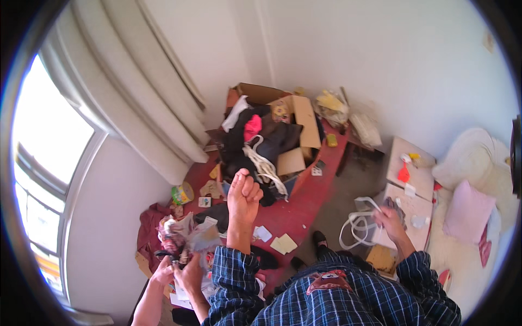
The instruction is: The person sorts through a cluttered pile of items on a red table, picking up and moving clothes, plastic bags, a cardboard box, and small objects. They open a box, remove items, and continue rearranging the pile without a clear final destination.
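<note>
My left hand point(243, 195) is raised with curled fingers over the red table, just in front of the open cardboard box point(308, 122); whether something thin is pinched in it cannot be told. My right hand point(389, 222), at the right, grips a looped white strap point(354, 230) that hangs over the floor. The box is heaped with dark clothes point(281, 136), a bright pink cloth point(253, 127) and a bundle of off-white cords point(263, 165). Near my left forearm, at the lower left, another person's two hands point(179, 271) hold a bunch of patterned cloth point(179, 236).
The red table point(289, 216) bears papers point(284, 243), a green and yellow tin point(182, 193) and a maroon cloth point(149, 232). A pale cabinet point(420, 203) with small items stands at right, beside a bed with a pink pillow point(469, 212). A curtain point(134, 89) hangs at left.
</note>
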The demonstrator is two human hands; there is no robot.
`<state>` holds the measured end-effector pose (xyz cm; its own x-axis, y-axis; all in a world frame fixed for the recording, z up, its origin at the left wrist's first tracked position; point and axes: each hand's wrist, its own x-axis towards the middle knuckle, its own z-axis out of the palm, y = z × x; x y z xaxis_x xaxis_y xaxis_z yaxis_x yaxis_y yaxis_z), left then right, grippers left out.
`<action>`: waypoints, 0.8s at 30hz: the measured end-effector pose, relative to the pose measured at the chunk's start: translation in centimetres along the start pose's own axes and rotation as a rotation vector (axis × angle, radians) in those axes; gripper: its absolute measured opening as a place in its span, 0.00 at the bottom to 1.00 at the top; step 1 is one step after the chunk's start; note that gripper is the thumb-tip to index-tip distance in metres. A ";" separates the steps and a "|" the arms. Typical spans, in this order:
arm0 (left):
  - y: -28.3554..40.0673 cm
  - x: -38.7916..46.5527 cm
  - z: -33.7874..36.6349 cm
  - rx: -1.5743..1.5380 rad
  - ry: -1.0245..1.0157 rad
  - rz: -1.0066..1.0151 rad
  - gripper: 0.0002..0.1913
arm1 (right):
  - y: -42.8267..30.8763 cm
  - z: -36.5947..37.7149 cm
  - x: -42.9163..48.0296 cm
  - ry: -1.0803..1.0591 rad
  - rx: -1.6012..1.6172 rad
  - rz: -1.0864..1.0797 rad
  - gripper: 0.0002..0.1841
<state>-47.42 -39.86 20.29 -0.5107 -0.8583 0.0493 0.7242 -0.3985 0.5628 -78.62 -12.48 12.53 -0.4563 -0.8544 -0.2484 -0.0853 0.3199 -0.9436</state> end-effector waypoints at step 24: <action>-21.7 -1.1 10.2 0.057 0.020 -0.254 0.23 | 8.0 -10.7 -1.6 -0.167 0.574 0.271 0.11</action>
<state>-67.33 -26.91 16.45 -0.6632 -0.7394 -0.1159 0.5463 -0.5841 0.6003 -88.07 -4.21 7.67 -0.2475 -0.8414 -0.4804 0.5203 0.3028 -0.7985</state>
